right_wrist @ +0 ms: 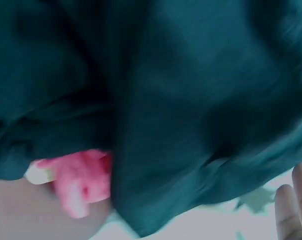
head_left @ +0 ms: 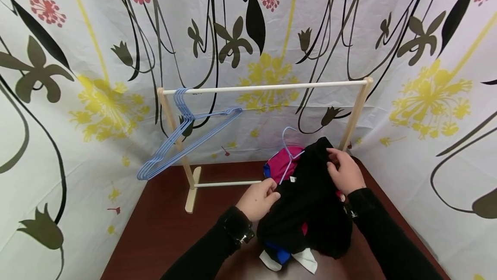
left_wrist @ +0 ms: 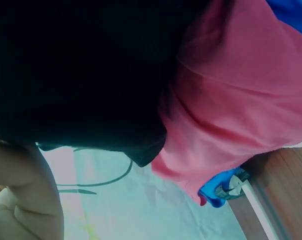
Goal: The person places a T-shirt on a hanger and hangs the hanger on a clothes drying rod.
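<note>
A black garment [head_left: 306,202] with a white label hangs between both hands over a pile of clothes. Part of a light blue hanger [head_left: 289,159] shows at its neck, hook up, the rest hidden in the cloth. The left hand [head_left: 259,199] pinches the garment's left edge by the hanger's lower end. At the upper right shoulder, the right hand [head_left: 344,171] holds the fabric between thumb and fingers. Its fingertips [right_wrist: 289,207] show at the dark cloth's edge in the right wrist view. Pink cloth [left_wrist: 241,90] lies beside the black in the left wrist view.
A wooden rack with a white rail [head_left: 268,86] stands on the dark brown table [head_left: 155,224]. Several light blue hangers [head_left: 186,120] hang at its left end. White and blue cloth [head_left: 306,260] pokes out beneath the garment. A flower-patterned curtain [head_left: 256,25] surrounds the table.
</note>
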The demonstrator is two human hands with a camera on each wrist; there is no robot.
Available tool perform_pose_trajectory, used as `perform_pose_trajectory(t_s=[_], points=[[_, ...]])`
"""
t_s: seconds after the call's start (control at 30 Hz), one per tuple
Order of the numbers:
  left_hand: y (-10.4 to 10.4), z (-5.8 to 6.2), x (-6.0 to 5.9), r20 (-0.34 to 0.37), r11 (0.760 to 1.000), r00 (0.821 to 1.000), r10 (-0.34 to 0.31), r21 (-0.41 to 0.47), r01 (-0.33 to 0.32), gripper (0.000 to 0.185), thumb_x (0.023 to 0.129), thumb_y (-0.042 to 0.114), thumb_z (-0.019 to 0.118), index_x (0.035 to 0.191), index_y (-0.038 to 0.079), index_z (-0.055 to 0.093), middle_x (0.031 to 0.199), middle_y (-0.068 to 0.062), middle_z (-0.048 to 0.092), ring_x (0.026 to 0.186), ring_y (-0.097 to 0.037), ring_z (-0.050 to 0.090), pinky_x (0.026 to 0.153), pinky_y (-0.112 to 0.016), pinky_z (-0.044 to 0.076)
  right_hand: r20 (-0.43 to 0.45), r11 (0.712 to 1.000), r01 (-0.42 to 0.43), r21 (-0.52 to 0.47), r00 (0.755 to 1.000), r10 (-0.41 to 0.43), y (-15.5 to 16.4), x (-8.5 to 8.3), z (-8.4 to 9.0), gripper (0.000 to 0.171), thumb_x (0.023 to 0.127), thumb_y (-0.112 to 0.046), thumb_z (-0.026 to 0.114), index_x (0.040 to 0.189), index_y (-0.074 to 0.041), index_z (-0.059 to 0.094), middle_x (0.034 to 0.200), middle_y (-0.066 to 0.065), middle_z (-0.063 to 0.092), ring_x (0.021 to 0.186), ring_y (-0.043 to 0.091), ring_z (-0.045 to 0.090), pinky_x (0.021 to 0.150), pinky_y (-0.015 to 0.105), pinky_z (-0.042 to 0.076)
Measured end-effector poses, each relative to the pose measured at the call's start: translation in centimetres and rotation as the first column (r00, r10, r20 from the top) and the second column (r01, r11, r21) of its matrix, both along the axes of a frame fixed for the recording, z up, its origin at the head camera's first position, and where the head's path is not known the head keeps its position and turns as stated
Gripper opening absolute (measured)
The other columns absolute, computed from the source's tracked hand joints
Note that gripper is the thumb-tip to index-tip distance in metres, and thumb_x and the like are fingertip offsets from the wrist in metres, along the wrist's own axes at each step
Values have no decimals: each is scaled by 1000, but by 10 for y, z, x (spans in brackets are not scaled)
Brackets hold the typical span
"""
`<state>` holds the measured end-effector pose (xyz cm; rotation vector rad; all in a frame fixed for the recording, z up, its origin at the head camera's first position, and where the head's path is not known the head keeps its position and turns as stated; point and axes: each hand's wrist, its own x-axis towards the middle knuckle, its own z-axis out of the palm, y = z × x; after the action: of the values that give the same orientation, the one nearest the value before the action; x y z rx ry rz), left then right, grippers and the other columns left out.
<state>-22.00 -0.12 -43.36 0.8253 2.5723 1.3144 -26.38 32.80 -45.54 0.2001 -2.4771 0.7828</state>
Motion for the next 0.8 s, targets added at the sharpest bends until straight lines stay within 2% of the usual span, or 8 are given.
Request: perform_pose_trajectory(t_s=[0.13,0.2,0.3,0.4,0.57,0.8], points=[[4,1,4,-66,999,998,-13,-40,11,13,103,25,62,110,15,60,82,8,59,66,-7,56,66,-26,48,-71,993,-78,89,994,84,-20,-6,7,49,95,-6,66,143,-11,56,109,13,58,95,29,56,82,48,44],[6,1,5,-106,998,994,-28,-61,22,12,102,26,63,109,16,61,81,9,58,68,-6,53,67,-25,47,-100,990,-76,120,991,88,-25,-8,10,43,95,-6,67,137,-13,62,102,10,55,88,26,54,77,45,43],[8,1,8,-128,995,990,-53,-85,42,11,102,26,62,108,17,60,81,10,57,69,-5,52,67,-24,46,-138,990,-61,129,987,79,-26,-9,12,29,95,-3,66,122,-14,72,95,8,51,82,25,49,73,43,40],[8,-1,9,-127,994,990,-67,-92,55,10,102,26,62,107,18,60,79,10,56,66,-5,51,65,-23,45,-188,986,-71,152,977,100,-22,-10,12,23,94,2,64,109,-11,76,98,11,53,89,30,50,80,46,38],[6,-1,8,-111,996,992,-54,-82,45,9,102,27,63,106,18,61,79,10,56,65,-5,51,64,-24,45,-226,971,-118,208,960,166,-14,-12,13,20,95,4,62,108,-5,73,111,14,63,108,38,53,96,52,37],[4,1,10,-63,995,996,-61,-77,56,13,100,28,66,107,19,60,80,10,57,65,-5,52,63,-24,46,-194,973,-112,200,969,152,-7,-15,16,21,97,6,51,110,-3,66,110,16,61,111,41,52,99,53,36]])
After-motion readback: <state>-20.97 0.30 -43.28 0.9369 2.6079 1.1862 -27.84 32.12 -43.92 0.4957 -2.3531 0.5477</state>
